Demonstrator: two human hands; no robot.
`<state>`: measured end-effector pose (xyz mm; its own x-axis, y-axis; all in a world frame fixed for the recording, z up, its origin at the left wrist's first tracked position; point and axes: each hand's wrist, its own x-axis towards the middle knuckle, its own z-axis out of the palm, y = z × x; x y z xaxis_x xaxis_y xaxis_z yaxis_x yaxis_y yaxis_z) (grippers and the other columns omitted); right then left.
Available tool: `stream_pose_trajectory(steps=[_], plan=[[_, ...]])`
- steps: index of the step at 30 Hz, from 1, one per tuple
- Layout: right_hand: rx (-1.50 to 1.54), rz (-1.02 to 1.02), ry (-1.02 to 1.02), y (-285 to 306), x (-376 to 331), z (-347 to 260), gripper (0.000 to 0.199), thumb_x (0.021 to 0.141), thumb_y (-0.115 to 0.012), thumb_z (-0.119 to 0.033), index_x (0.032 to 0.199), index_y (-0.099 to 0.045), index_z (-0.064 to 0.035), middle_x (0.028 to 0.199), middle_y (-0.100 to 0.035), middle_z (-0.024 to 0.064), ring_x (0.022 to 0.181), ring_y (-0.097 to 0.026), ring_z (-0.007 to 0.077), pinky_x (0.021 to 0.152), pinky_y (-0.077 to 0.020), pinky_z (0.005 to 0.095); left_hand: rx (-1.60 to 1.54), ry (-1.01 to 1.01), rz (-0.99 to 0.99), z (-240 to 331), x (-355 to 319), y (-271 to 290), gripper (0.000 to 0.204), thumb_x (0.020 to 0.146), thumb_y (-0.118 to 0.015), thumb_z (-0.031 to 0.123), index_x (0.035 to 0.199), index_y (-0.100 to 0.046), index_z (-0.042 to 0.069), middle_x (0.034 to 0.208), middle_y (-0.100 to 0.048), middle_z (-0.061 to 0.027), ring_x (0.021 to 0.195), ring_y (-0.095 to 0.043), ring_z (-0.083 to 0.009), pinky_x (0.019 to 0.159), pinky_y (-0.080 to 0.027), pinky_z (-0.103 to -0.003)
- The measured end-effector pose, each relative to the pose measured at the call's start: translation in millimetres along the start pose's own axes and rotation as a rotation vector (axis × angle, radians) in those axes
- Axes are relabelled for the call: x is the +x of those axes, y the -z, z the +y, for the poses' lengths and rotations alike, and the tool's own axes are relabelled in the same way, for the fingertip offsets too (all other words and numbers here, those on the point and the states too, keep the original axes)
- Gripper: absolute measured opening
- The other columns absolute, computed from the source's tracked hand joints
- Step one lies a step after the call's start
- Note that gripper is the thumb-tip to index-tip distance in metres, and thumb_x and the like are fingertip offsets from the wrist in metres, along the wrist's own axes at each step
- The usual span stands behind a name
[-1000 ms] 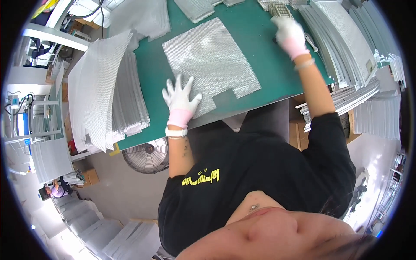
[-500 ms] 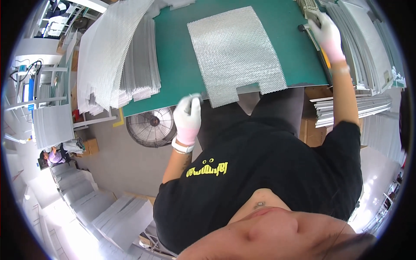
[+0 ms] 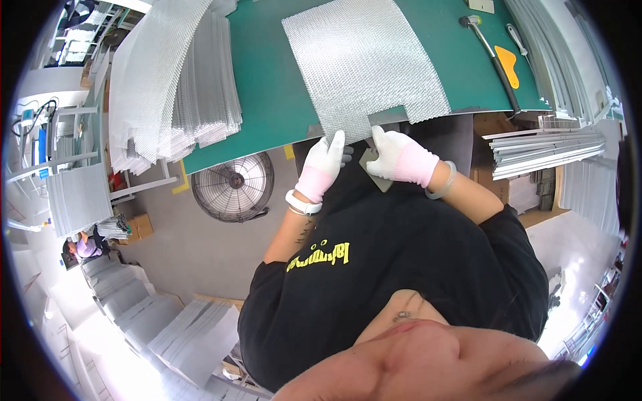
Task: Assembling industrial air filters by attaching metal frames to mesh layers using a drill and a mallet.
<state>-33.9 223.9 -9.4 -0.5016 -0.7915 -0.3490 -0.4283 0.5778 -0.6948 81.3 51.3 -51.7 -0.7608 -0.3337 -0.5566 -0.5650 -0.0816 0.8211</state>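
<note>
- Landmark: green table (image 3: 264,87); all places read from it.
- Left hand (image 3: 324,159): at the table's near edge, white glove with pink cuff, fingertips at the tab (image 3: 348,127) of the mesh sheet (image 3: 368,63). Fingers partly curled; cannot tell whether they pinch the tab or only rest against it.
- Right hand (image 3: 400,159): just off the same edge, to the right of the left hand, closed on a flat pale plate (image 3: 380,179). Plate hangs tilted on the person's side of the table edge. Contact between right thumb and sheet: cannot tell.
- Key relation: sheet lies beyond both hands, flat on the middle of the table. Long axis runs from near edge toward far side, far end leaning left. Tab reaches past the table's near edge, between the hands. Left hand is nearer to it; right hand sits just beside it.
- Table's left part: stack of mesh sheets (image 3: 212,83), well apart from the hands.
- Table's right part: hammer (image 3: 493,63), handle end at the near edge; yellow scraper (image 3: 508,67) just beside it; further right, a stack of sheets (image 3: 558,50).
- Below the table's left end: round fan (image 3: 234,190) on the floor.
</note>
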Motion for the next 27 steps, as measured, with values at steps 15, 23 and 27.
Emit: stream_pose_trajectory(steps=[15,23,27], plan=[[1.729,-0.034,-0.077,-53.7,-27.2,78.7,0.042,0.099,-0.064,-0.024,0.135,-0.052,-0.0056,0.119,-0.064,0.0068,0.101,-0.065,0.0161,0.086,-0.0553,0.0321,-0.734,-0.131,-0.108,-24.4,-0.1,-60.2,0.056,0.099,-0.063,0.036,0.138,-0.049,-0.003,0.136,-0.057,-0.0157,0.119,-0.059,-0.0278,0.103,-0.044,-0.045],[1.636,0.138,-0.059,-54.4,-18.1,76.8,0.037,0.101,-0.062,-0.024,0.131,-0.052,-0.0042,0.112,-0.066,0.0062,0.089,-0.066,0.0128,0.074,-0.0572,0.0269,-0.766,-0.072,0.058,-14.5,0.3,-70.9,0.037,0.099,-0.066,0.027,0.123,-0.062,-0.002,0.120,-0.067,-0.0118,0.108,-0.064,-0.0233,0.092,-0.051,-0.040],[1.431,0.331,-0.090,-59.3,-15.1,62.6,0.034,0.102,-0.061,-0.023,0.127,-0.052,-0.0017,0.110,-0.066,0.0072,0.090,-0.066,0.0122,0.074,-0.0584,0.0273,-0.757,-0.113,0.069,-10.0,-5.0,-77.3,0.035,0.100,-0.065,0.025,0.120,-0.063,-0.003,0.118,-0.068,-0.0122,0.106,-0.066,-0.0224,0.091,-0.052,-0.040]])
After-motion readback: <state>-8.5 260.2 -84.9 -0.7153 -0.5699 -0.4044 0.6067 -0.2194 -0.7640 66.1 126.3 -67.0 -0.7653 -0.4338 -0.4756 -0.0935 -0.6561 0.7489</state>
